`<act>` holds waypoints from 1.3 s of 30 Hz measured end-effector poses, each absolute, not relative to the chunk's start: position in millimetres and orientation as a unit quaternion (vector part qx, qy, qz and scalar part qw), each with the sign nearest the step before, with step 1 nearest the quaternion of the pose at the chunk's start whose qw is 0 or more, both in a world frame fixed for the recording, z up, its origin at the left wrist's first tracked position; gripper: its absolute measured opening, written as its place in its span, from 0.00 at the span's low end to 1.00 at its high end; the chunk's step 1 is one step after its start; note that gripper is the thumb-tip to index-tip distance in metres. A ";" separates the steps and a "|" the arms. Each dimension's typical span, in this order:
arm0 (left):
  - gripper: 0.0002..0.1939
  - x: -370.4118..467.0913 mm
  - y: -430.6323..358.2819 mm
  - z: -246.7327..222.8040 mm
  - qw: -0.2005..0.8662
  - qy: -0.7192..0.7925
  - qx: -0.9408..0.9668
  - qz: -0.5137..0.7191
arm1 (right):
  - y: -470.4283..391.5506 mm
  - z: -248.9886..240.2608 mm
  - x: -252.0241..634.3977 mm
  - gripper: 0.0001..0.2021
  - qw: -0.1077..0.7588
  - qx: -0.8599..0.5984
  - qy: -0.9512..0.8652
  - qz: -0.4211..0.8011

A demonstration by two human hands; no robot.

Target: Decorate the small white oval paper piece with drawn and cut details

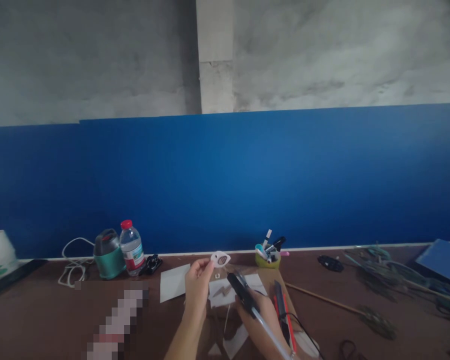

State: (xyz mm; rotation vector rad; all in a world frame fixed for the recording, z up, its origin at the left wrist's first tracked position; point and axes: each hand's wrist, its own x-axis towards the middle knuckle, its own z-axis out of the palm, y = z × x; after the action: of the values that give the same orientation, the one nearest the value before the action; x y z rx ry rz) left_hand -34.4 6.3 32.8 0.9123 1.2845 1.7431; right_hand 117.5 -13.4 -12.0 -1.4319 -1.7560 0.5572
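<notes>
My left hand (199, 280) pinches a small white paper cutout (220, 259) with a dark patterned patch, holding it up above the table. My right hand (260, 312) is wrapped round a black glue gun (243, 295), with a long translucent glue stick (272, 335) running out of its back. The gun's front end is lower than the cutout and apart from it. Beneath the hands lie white paper pieces (219, 296) and scraps on a brown board (272, 275). A red and black utility knife (281, 305) is right of my right hand.
A yellow-green pen cup (268, 260) stands behind the board. To the left are a water bottle (132, 250), a teal container (108, 262) and a white cable (73, 265). Dried stems (377, 320) and a blue folder (442, 261) lie right. A blue partition (225, 185) backs the table.
</notes>
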 end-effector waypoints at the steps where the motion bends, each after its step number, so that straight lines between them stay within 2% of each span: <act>1: 0.17 -34.3 6.1 32.8 0.390 0.502 0.358 0.684 | -13.0 -12.5 117.7 0.09 0.392 -0.566 -0.692 0.217; 16: 0.15 -35.0 9.6 29.7 0.391 0.507 0.354 0.682 | -19.6 -9.6 113.0 0.04 0.357 -0.572 -0.720 0.161; 39: 0.17 -34.8 12.8 20.1 0.389 0.505 0.403 0.657 | -16.5 -9.3 113.4 0.09 0.371 -0.561 -0.711 0.204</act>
State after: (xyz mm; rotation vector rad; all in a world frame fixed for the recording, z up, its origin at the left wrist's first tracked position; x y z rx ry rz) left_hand -34.8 12.8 20.1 1.0237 1.2838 1.6710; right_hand 113.4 -16.5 -9.3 -1.4398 -1.8238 0.5224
